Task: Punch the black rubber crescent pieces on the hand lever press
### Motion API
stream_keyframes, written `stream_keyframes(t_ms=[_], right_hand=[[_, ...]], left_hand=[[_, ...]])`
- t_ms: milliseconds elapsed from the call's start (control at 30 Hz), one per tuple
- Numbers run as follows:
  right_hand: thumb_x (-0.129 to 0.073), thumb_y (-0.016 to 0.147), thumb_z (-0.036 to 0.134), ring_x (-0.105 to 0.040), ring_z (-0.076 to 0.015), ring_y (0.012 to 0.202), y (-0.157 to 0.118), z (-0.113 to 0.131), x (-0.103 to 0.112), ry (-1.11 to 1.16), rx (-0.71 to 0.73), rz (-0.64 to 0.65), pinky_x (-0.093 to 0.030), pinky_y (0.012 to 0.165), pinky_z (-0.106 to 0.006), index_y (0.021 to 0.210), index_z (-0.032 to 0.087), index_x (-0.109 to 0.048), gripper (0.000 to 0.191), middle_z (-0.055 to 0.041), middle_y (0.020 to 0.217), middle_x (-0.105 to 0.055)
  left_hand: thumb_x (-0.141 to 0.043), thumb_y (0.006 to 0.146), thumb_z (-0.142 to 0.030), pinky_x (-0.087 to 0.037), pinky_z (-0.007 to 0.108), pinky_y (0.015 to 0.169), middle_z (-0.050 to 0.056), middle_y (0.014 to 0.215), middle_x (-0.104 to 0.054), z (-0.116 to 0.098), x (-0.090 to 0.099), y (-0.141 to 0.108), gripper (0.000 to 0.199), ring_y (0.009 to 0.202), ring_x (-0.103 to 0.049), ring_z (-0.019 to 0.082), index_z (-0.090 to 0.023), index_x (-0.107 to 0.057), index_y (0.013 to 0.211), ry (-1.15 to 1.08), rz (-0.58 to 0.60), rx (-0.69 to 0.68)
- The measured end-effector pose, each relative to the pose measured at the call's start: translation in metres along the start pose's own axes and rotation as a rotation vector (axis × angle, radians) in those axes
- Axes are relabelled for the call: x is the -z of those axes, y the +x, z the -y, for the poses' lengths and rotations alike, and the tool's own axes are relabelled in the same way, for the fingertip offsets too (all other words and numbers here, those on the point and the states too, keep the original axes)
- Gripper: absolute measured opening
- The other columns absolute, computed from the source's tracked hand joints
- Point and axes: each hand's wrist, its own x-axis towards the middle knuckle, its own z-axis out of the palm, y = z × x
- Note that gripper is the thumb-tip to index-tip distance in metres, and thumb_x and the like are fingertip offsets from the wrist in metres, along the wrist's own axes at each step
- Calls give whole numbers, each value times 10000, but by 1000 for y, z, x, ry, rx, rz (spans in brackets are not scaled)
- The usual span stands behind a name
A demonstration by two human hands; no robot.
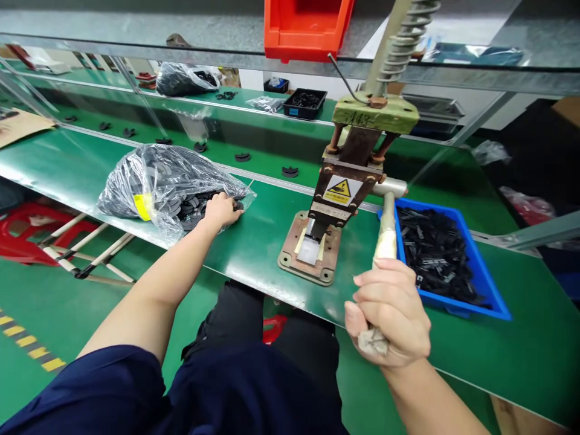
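At the mouth of a clear plastic bag point(136, 166), my left hand point(220, 211) is closed, fingers curled, with a dark piece showing at its fingertips. Loose black curved plastic parts point(193, 208) fill the bag and spill toward its opening. My right hand point(392, 311) wraps round the lever handle point(386, 232) of a hand press, whose wrapped end sticks out below the fist. The press point(347, 169) stands upright in front of me with a yellow warning sticker. Under its ram, the small metal fixture point(309, 249) on the base plate has no part visible on it.
Right of the press is a blue tray point(487, 278) heaped with black parts. Several curved black pieces point(290, 172) lie spaced along the green strip behind. An orange bin point(308, 36) sits on the shelf overhead. A black tray point(304, 104) stands farther back.
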Motion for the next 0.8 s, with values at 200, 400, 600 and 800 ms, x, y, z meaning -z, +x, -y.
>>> stream_keyframes(t_ms=[200,400,600,800], right_hand=[[-756,740,93,-705,-171,751,-2,0,-5,-22,-24,-72,-602,931,-510,642,222,-567,248,52,692,-643],[-723,755,107,-702,-179,732,-2,3,-11,-34,-58,-131,-590,930,-531,633,219,-548,241,52,667,-639],[-716,785,159,-701,-168,711,-4,2,-16,-53,-49,-178,-592,938,-519,628,223,-541,243,61,653,-636],[-711,793,192,-701,-168,701,-4,3,-19,-59,-63,-222,-597,945,-520,638,239,-541,235,61,633,-633]], left_hand=[[-706,857,-626,-469,515,1117,230,1426,-591,5,4,7,548,1366,-525,441,-180,-790,1163,-77,52,16],[-717,886,-455,-500,413,1029,159,1151,-713,-8,1,-10,259,1174,-658,344,-200,-684,923,-138,32,-231],[-678,934,-424,-493,310,667,35,797,-702,-41,4,-36,317,732,-694,210,-252,-438,820,-745,149,-194],[-857,789,-442,-308,229,506,-90,580,-478,-83,13,-58,453,478,-430,86,-238,-452,783,-1263,400,-228]])
